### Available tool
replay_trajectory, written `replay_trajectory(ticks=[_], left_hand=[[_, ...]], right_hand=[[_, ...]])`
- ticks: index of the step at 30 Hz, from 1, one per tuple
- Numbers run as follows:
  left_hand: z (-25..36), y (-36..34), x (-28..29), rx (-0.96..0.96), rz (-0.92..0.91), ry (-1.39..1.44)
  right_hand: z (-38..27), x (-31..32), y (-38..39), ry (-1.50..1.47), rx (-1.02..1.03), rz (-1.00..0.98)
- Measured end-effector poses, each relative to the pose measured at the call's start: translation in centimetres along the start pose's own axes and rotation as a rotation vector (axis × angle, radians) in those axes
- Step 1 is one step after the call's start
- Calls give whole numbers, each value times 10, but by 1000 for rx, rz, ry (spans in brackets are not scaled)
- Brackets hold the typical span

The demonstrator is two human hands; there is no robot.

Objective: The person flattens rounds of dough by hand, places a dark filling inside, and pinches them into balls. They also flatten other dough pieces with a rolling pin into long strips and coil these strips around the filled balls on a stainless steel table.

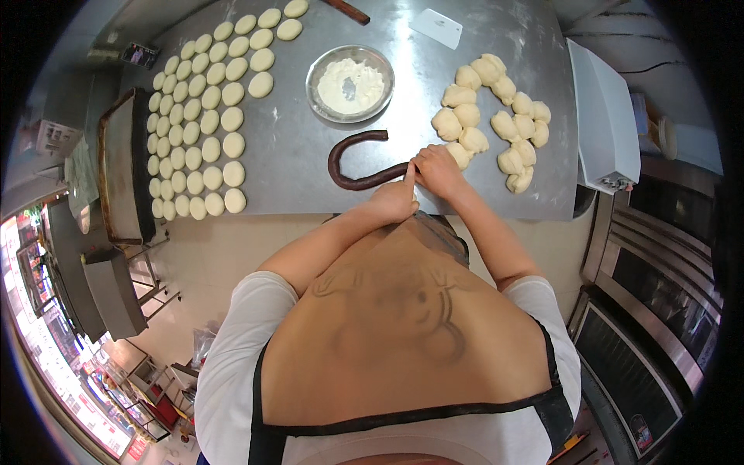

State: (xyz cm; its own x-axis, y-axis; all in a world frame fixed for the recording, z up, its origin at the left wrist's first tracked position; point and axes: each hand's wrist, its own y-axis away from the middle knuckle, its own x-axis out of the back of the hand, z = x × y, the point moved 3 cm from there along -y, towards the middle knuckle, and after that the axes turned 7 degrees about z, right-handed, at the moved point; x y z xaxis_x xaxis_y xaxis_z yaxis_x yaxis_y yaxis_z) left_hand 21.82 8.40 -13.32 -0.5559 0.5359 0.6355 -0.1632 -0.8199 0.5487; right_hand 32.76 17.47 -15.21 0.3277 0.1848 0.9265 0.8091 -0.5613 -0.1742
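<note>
A dark brown rope of filling paste [341, 180] lies on the metal table, bent in a U shape that opens to the right. My right hand [440, 170] is closed, its fingertips pinching the rope's near right end. Against that same end, my left hand [394, 201] has one finger stretched up while its other fingers are curled in. Both hands meet here at the table's near edge, and they hide the tip of the rope. Just beyond my right hand sit lumps of pale dough [473, 139], some touching one another.
Rows of flattened pale dough rounds [211, 124] cover the table's left side. A metal bowl of flour [376, 112] stands behind the rope. Farther back are a white scraper [438, 29] and a wooden stick [347, 11]. A white appliance [606, 116] borders the right edge, a dark tray [124, 170] the left.
</note>
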Motion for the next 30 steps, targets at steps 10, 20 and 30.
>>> replay_trajectory(ticks=[10, 20, 30], left_hand=[[-3, -8, 3, -11, -46, -337], [-45, 32, 49, 215, 130, 1663], [-37, 40, 62, 303, 202, 2105]], right_hand=[[8, 22, -23, -298, -310, -441], [-17, 21, -27, -1753, -1319, 135], [-8, 14, -44, -2349, -947, 143]])
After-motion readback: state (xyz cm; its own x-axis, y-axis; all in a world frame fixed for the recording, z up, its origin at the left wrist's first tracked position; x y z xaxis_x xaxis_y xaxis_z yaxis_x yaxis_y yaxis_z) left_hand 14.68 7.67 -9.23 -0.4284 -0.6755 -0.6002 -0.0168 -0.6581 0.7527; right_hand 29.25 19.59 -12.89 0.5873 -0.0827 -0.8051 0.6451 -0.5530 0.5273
